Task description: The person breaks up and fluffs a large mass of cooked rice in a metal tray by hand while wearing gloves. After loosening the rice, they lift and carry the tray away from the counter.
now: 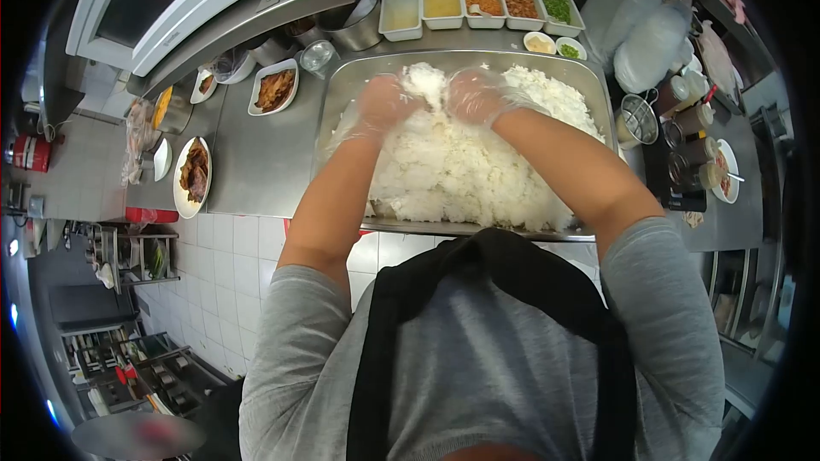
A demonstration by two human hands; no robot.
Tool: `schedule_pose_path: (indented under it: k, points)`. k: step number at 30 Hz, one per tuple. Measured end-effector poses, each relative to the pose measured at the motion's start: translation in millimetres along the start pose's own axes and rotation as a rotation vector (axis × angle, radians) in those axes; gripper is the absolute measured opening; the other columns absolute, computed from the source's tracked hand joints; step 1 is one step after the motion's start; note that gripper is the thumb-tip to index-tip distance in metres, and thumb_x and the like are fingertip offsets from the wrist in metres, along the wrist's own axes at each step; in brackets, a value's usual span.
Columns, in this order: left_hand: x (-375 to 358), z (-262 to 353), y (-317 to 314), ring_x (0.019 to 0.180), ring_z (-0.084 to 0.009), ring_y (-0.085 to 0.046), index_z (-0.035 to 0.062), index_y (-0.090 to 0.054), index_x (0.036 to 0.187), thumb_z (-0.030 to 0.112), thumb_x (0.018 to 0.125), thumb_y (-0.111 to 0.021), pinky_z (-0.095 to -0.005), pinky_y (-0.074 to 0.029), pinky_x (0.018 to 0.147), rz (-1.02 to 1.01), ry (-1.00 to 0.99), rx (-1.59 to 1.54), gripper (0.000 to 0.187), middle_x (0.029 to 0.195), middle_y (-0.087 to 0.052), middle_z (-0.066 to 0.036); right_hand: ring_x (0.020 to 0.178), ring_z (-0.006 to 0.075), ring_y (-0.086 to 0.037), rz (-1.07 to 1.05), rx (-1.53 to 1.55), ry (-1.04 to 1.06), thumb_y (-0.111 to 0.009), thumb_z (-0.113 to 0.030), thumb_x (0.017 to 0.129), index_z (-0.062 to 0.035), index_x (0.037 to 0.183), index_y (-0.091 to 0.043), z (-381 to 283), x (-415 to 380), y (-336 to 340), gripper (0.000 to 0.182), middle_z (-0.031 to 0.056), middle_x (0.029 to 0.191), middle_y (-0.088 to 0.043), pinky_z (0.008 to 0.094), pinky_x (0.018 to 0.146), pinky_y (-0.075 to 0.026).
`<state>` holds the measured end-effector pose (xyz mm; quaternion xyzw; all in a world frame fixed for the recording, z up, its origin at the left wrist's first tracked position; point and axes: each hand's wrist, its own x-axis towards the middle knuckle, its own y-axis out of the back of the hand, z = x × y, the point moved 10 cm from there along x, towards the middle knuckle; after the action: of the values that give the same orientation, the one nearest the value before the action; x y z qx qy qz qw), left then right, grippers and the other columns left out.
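A wide steel tray (329, 85) holds a thick bed of cooked white rice (478, 171). Near its far side, my left hand (389, 105) and my right hand (478, 96), both in clear plastic gloves, are in the rice. A loose white clump of rice shows between them. The fingers of both hands curl inward and look closed on rice, with motion blur softening their outlines, more so on the left. Some fingertips are hidden by the rice and by the hands themselves.
Behind the tray stand several white containers, one with chopped greens (557, 8). A dish of browned meat (274, 90) and a plate of meat (194, 177) lie on the left. Jars (694, 117) and a steel strainer (636, 119) stand on the right.
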<state>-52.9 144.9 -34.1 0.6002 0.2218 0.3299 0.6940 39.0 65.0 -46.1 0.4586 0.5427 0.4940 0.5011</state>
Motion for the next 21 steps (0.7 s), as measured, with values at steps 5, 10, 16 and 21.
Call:
schedule_pose_path:
  k: [5, 10, 16, 21]
  points:
    - [6, 0, -5, 0.090, -0.0333, -0.060, 0.0078, -0.061, 0.117, 0.041, 0.069, -0.072, -0.0370, -0.049, 0.081, 0.059, -0.087, -0.004, 0.059, 0.090, -0.065, -0.017, 0.082, 0.0300, -0.060, 0.179, 0.047, 0.112, -0.051, -0.011, 0.083, -0.0078, 0.120, -0.056, -53, -83, 29, 0.037, 0.0167, 0.100, -0.059, 0.0434, 0.069, -0.049]
    - [-24, -11, 20, 0.097, -0.0249, -0.059, 0.0078, -0.058, 0.116, 0.018, 0.071, -0.072, -0.0339, -0.047, 0.086, 0.109, -0.138, -0.431, 0.048, 0.105, -0.062, -0.014, 0.092, 0.0337, -0.057, 0.090, 0.176, 0.161, -0.054, -0.005, 0.078, -0.0079, 0.109, -0.059, -54, -127, 31, 0.032, 0.0160, 0.097, -0.055, 0.0449, 0.076, -0.048]
    - [-59, 22, 52, 0.098, -0.0165, -0.057, 0.0109, -0.055, 0.117, 0.001, 0.074, -0.064, -0.0288, -0.048, 0.083, 0.093, -0.045, -0.989, 0.044, 0.107, -0.060, -0.008, 0.113, 0.0302, -0.055, 0.047, 0.870, -0.057, -0.062, -0.029, 0.085, -0.0041, 0.120, -0.054, 29, -121, 73, 0.044, 0.0165, 0.127, -0.054, 0.0391, 0.094, -0.043]
    - [-94, 112, 44, 0.107, -0.0195, -0.052, 0.0148, -0.049, 0.128, 0.025, 0.086, -0.065, -0.0315, -0.050, 0.083, -0.040, 0.373, -1.686, 0.046, 0.126, -0.049, -0.009, 0.125, 0.0292, -0.046, 0.360, 0.985, -0.197, -0.057, -0.038, 0.090, -0.0046, 0.135, -0.042, 62, -109, 73, 0.058, 0.0177, 0.133, -0.050, 0.0377, 0.104, -0.036]
